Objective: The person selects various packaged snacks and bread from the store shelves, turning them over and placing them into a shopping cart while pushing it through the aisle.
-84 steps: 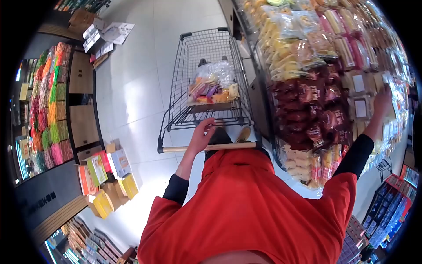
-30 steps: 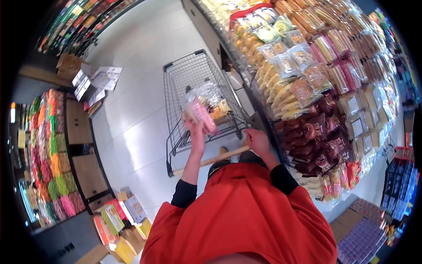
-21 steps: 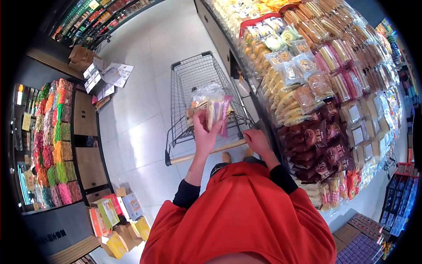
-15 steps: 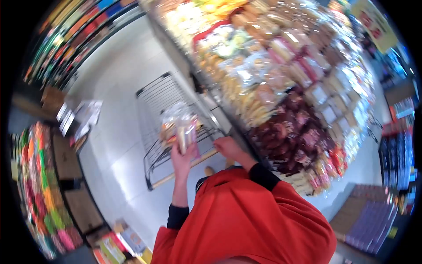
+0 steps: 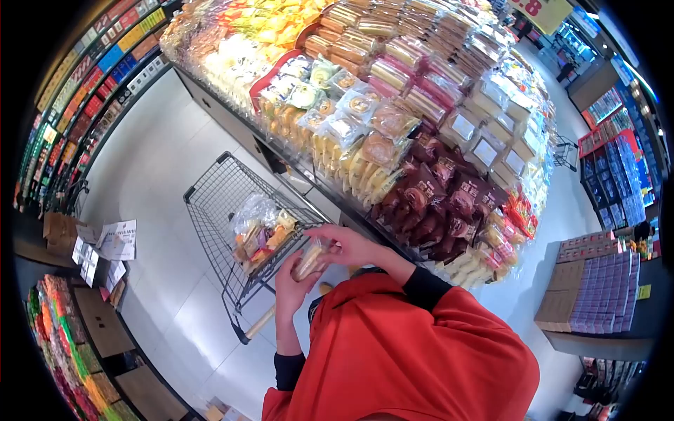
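Note:
Both my hands meet on a clear-wrapped pack of pale cake slices (image 5: 309,258), held in front of my chest over the cart handle. My left hand (image 5: 289,288) grips it from below. My right hand (image 5: 349,245) pinches its top end. Just beyond stands a black wire shopping cart (image 5: 214,191) holding a clear bag of mixed packaged snacks (image 5: 258,228). Its wooden handle (image 5: 260,321) shows below my left hand.
A long display of bagged breads, cakes and dark red packs (image 5: 428,189) runs along my right. White tile floor (image 5: 147,182) lies to the left, with cardboard boxes and papers (image 5: 105,245). Candy bins (image 5: 60,337) sit at lower left, and stacked purple boxes (image 5: 597,291) at right.
My right hand left the cart handle and joined my left on the pack, which came down toward my chest. My view swung right toward the bakery display.

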Available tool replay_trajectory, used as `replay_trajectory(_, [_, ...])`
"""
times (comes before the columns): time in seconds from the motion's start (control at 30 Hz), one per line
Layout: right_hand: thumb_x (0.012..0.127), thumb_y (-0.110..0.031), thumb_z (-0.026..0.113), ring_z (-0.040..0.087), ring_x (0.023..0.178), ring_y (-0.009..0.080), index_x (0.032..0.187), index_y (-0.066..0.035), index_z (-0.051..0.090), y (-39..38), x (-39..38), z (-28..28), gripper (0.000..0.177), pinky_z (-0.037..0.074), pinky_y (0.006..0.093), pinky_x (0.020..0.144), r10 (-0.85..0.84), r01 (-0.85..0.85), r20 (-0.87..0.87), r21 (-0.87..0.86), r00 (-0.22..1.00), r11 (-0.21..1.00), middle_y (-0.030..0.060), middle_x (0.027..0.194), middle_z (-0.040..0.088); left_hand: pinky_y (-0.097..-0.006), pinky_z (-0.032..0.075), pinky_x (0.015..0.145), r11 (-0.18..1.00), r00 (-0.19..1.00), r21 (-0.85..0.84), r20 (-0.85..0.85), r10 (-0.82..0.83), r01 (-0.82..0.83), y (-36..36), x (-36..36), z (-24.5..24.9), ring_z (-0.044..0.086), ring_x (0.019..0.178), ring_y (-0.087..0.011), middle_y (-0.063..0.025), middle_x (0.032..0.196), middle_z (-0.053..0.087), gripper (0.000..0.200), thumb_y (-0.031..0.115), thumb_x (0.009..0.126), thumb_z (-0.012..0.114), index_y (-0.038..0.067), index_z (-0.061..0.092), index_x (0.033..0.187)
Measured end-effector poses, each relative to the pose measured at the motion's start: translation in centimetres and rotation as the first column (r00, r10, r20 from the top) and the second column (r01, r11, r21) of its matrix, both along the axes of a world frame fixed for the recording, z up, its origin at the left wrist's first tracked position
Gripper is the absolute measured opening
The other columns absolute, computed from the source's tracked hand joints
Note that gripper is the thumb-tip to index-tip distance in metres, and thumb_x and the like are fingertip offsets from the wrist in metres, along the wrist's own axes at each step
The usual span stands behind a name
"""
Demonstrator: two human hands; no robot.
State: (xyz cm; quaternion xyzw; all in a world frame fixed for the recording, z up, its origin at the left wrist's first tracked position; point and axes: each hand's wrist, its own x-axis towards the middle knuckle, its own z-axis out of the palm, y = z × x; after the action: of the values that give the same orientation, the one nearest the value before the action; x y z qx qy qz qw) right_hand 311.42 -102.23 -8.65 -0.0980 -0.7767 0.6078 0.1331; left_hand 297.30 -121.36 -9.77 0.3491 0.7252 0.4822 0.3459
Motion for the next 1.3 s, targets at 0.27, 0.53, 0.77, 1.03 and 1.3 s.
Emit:
replay_trajectory(0.27, [0.088,-0.016,0.078,0.06,0.104,0.016,0.132,-0.007,0.054,1.7,1.6,2.5,0.051,0.052,0.0313,0.088,-0.323,0.327,0.104,-0.024,0.941,0.945,0.0078,0.119,0.058,-0.0344,0.048,0.105,0.948,0.922,0.273,0.383,0.051,-0.165,2.2,-1.2,-1.4,0.057,0.126,-0.0222,-0.0138,0.137,0.057,0.061,-0.008,0.092,0.063,0.003,0.043,0.148])
replay_trajectory(0.53, [0.078,-0.032,0.082,0.058,0.112,0.0345,0.134,-0.014,0.055,5.2,-0.5,6.0,0.065,0.042,0.0504,0.104,-0.131,0.165,-0.103,0.71,0.986,0.684,0.0104,0.13,0.057,-0.0317,0.049,0.102,0.957,0.909,0.205,0.403,0.11,-0.206,7.7,-2.3,0.9,0.06,0.119,-0.0185,-0.0125,0.133,0.059,0.054,0.0,0.097,0.063,-0.003,0.043,0.147])
replay_trajectory(0.77, [0.081,-0.019,0.072,0.065,0.086,0.0322,0.105,-0.014,0.072,16.5,-3.7,13.3,0.024,0.049,0.0444,0.072,-0.268,0.316,-0.222,0.866,0.937,0.386,0.0088,0.094,0.068,-0.0332,0.051,0.099,0.956,0.862,0.253,0.506,0.0,-0.148,10.1,-3.4,2.6,0.065,0.108,-0.0201,-0.0128,0.127,0.062,0.039,0.012,0.105,0.056,-0.002,0.049,0.14])
replay_trajectory(1.03, [0.092,-0.024,0.067,0.062,0.114,0.0321,0.125,-0.012,0.062,33.0,-4.8,14.0,0.036,0.037,0.0537,0.109,-0.844,0.49,-0.326,0.867,0.426,-0.088,0.0118,0.119,0.067,-0.0313,0.053,0.091,0.997,0.943,-0.048,0.326,0.07,-0.057,6.2,-2.8,-9.1,0.068,0.1,-0.0192,-0.0116,0.114,0.068,0.037,0.009,0.101,0.059,-0.001,0.054,0.136])
replay_trajectory(1.3, [0.095,-0.026,0.06,0.068,0.102,0.0298,0.109,-0.008,0.073,45.2,-3.9,7.0,0.027,0.055,0.0471,0.081,-0.8,0.049,-0.249,0.963,0.546,-0.266,0.0127,0.108,0.069,-0.0355,0.055,0.087,0.956,0.968,-0.211,0.102,0.231,-0.206,0.5,-2.5,-14.6,0.067,0.104,-0.0234,-0.0132,0.114,0.068,0.044,0.017,0.097,0.065,0.002,0.053,0.136])
